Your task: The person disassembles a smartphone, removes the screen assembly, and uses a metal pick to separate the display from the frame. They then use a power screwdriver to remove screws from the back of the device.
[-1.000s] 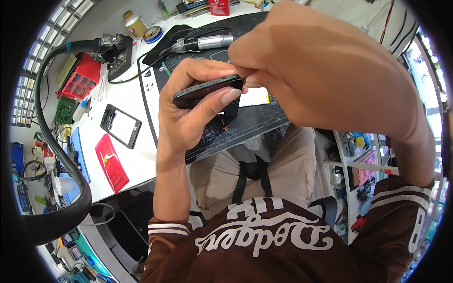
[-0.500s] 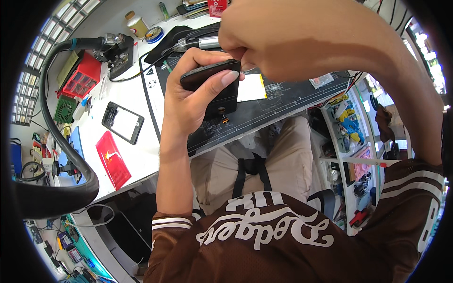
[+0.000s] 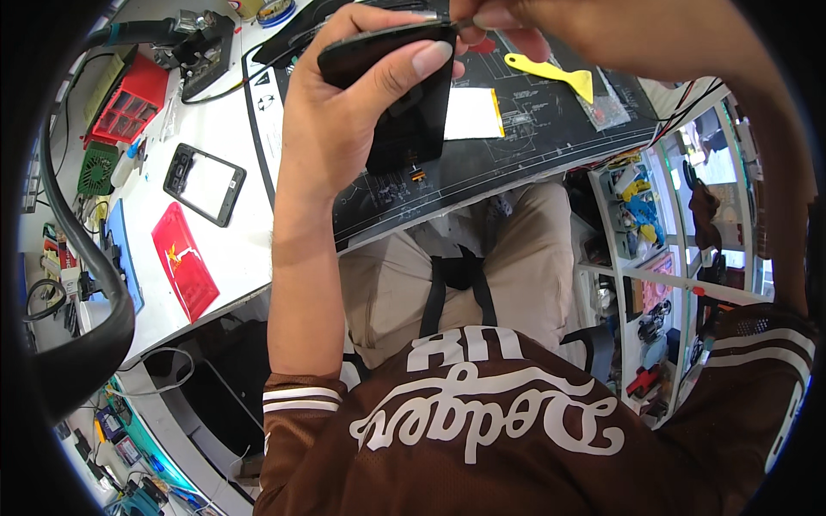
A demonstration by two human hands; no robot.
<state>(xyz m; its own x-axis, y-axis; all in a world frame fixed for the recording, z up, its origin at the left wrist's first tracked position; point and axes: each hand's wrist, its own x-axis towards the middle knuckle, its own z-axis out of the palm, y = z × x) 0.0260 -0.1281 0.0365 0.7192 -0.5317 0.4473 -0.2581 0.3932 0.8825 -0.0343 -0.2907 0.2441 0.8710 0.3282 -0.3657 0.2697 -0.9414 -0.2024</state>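
A black phone (image 3: 357, 62) was held, tilted, above the tabletop (image 3: 249, 245), over a black mat (image 3: 508, 163) that reached to the near edge. It was gripped in the left hand (image 3: 331, 116), with the thumb laid across its dark face and the fingers wrapped behind it. The right hand (image 3: 559, 21) was held at the phone's right-hand corner, its thumb and fingertips bunched close there; whether anything was pinched between them could not be told. Below the left thumb a dark glossy panel (image 3: 413, 129) was seen, with an orange-tipped ribbon (image 3: 418, 175) at its lower end; whether it was joined to the phone could not be made out. Just to its right, a white rectangle (image 3: 473, 114) with a yellow edge was laid on the mat, and a yellow spatula (image 3: 551, 74) was placed toward the tabletop's right end, its broad end by a clear packet (image 3: 607, 110). Toward the left edge, a black frame (image 3: 227, 199) was set down, and between it and the near edge a red packet (image 3: 186, 262) was laid.
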